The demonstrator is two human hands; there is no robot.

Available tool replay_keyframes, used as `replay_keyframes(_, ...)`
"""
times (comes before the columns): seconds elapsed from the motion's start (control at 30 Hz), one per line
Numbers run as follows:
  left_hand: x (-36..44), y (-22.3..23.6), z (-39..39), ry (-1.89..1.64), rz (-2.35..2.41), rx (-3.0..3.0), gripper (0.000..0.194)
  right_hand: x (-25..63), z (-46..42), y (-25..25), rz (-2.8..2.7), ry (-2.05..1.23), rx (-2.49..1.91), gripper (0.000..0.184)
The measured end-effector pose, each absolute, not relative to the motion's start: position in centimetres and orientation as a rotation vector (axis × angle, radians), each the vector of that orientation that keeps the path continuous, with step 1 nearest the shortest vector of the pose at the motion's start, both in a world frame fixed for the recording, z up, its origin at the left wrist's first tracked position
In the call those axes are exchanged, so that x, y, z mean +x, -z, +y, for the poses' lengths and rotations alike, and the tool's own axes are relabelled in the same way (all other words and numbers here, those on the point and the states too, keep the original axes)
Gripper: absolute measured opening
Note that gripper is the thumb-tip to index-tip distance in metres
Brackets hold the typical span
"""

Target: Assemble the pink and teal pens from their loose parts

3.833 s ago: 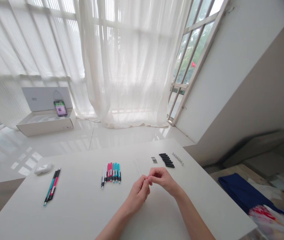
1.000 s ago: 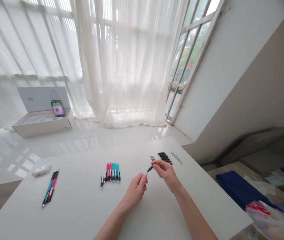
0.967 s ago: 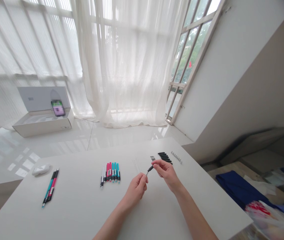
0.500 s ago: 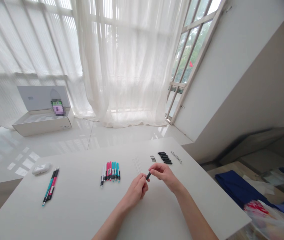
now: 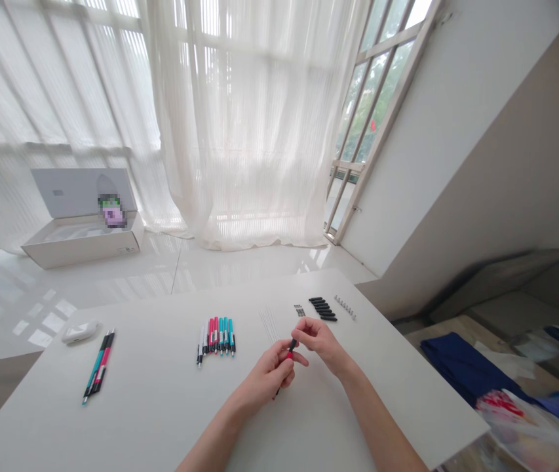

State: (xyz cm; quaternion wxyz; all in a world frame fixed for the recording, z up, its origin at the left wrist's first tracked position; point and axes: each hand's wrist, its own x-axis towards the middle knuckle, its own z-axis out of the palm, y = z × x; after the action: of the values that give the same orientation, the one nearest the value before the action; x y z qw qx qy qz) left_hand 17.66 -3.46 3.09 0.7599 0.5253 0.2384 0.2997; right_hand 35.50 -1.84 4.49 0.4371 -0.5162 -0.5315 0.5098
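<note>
Over the near part of the table, a pen (image 5: pixel 290 354) with a pink barrel and black grip is held between my two hands. My left hand (image 5: pixel 270 375) is closed round the barrel, its dark lower end showing beneath the fingers. At the upper end, my right hand (image 5: pixel 318 341) pinches the black grip between thumb and fingertips. Just beyond the hands lie several thin pale rods (image 5: pixel 269 324), small dark pieces (image 5: pixel 299 311), black grips (image 5: pixel 324 309) and small silvery tips (image 5: pixel 345 307). White, pink and teal pen barrels (image 5: pixel 218 335) form a row to the left.
Two whole pens (image 5: pixel 99 367), teal and pink, lie at the left of the white table (image 5: pixel 161 413), near a white rounded case (image 5: pixel 80 332). An open white box (image 5: pixel 85 249) stands on the ledge behind. Blue cloth (image 5: pixel 461 367) and a plastic bag (image 5: pixel 525 419) are at right.
My left hand has shifted its hold, so the pink barrel and the pen's lower end now show. A finger of it has stretched out. The right hand stays pinched on the black grip.
</note>
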Motion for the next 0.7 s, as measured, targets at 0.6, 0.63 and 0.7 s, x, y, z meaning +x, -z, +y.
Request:
replay_keyframes(0.6, 18.1, -2.0, -3.2, -0.681, 0.574, 1.118, 0.036, 35.8, -1.9, -4.4, -1.339, -1.345, -1.247, 0.035)
replay_keyframes(0.63, 18.1, -2.0, -3.2, -0.681, 0.573, 1.118, 0.037, 35.8, -1.9, -4.4, -1.347, -1.349, -1.244, 0.035)
replay_keyframes(0.7, 18.2, -2.1, -3.2, -0.683, 0.582, 1.122, 0.039, 35.8, -1.9, -4.5, -1.355, -1.359, -1.236, 0.035)
